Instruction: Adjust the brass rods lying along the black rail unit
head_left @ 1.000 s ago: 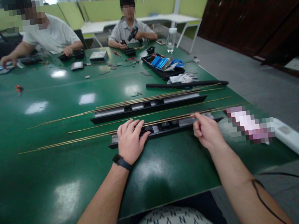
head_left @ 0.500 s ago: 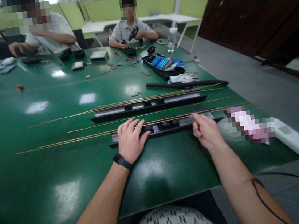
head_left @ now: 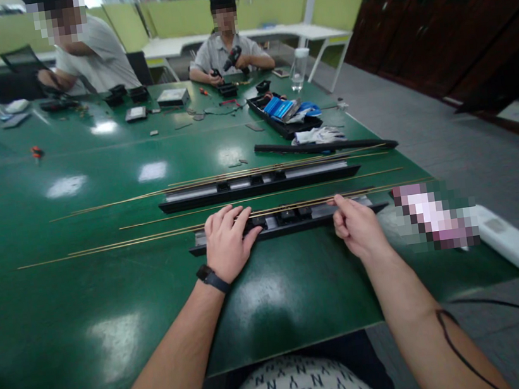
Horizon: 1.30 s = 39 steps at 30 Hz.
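Observation:
My left hand (head_left: 228, 240), with a dark watch on the wrist, lies across the left part of the near black rail (head_left: 324, 219). Its fingers reach over the far side and its thumb rests by a black block (head_left: 257, 222), gripping the rail. Thin brass rods (head_left: 117, 245) run lengthwise over this rail and stick out far to the left. My right hand (head_left: 357, 223) is closed at the rail's right part, thumb and index finger pinching a brass rod. Black blocks (head_left: 291, 214) sit in the rail between my hands.
Behind lies a second black rail (head_left: 259, 189) with rods over it, and a single rod (head_left: 167, 219) between. A black strip (head_left: 329, 145), gloves (head_left: 316, 136) and a black tray (head_left: 279, 125) stand farther back. A white power strip (head_left: 518, 240) is at right. Two people sit opposite.
The longest brass rod has slid a little to the left over the near rail. My hands have hardly moved. The person at far left has shifted and lowered a hand.

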### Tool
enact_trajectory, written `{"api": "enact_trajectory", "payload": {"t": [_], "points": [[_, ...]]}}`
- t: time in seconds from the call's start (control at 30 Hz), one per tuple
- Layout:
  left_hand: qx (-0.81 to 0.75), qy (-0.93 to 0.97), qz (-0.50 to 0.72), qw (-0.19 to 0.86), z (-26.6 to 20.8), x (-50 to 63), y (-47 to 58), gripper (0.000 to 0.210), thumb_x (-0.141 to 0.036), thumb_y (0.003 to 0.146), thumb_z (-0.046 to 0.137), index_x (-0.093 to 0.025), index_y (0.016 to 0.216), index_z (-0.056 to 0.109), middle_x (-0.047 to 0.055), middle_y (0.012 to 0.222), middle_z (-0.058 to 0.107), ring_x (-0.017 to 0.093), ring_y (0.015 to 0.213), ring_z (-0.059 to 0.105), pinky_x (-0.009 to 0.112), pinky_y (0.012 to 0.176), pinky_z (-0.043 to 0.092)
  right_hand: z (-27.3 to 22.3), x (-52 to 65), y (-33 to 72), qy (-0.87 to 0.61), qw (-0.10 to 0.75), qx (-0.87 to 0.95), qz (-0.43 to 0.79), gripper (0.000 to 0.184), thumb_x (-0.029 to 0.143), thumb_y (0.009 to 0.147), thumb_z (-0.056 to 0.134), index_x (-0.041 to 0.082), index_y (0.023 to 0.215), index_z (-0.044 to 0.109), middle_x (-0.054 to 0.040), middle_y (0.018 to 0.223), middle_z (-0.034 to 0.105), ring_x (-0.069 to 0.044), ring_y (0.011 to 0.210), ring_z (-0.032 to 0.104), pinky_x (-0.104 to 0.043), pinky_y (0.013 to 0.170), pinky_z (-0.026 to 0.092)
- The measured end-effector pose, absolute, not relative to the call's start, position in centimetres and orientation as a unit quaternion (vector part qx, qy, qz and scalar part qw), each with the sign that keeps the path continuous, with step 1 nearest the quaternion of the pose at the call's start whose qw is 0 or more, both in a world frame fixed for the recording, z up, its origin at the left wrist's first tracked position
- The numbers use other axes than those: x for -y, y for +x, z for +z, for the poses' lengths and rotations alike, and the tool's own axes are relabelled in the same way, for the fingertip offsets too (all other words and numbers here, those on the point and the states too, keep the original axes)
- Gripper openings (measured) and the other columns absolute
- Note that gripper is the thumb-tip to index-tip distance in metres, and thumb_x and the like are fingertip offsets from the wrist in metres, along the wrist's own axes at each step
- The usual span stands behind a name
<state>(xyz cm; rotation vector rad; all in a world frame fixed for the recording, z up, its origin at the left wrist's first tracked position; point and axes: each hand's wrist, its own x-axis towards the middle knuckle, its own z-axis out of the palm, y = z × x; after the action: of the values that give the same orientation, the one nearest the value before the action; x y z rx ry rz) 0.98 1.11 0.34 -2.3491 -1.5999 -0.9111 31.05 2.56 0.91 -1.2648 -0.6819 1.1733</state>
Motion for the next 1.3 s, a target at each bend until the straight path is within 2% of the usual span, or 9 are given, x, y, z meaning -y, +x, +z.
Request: {"api": "enact_trajectory", "payload": {"t": [0.67, 1.3], "points": [[0.537, -0.783, -0.303, 0.079, 0.30, -1.08, 1.03, 0.044, -0.048, 0.099, 0.062, -0.024, 0.136, 0.066, 0.011, 0.134, 0.070, 0.033, 0.132, 0.057, 0.051, 0.112, 0.037, 0.87, -2.61, 31.05, -0.542, 0.596, 0.304, 0.509, 0.043, 0.051, 0.073, 0.089, 0.016, 0.090, 0.069, 0.0067, 0.045, 0.050, -0.004, 0.030, 0.033, -0.015, 0.029, 0.022], [0.542, -0.782, -0.302, 0.064, 0.47, -1.02, 1.02, 0.042, -0.047, 0.100, 0.061, -0.025, 0.135, 0.066, 0.012, 0.134, 0.070, 0.033, 0.133, 0.057, 0.052, 0.113, 0.037, 0.98, -2.56, 31.03, -0.539, 0.605, 0.299, 0.504, 0.038, 0.050, 0.079, 0.084, 0.018, 0.088, 0.066, 0.0067, 0.045, 0.050, -0.005, 0.029, 0.033, -0.015, 0.029, 0.023]]}}
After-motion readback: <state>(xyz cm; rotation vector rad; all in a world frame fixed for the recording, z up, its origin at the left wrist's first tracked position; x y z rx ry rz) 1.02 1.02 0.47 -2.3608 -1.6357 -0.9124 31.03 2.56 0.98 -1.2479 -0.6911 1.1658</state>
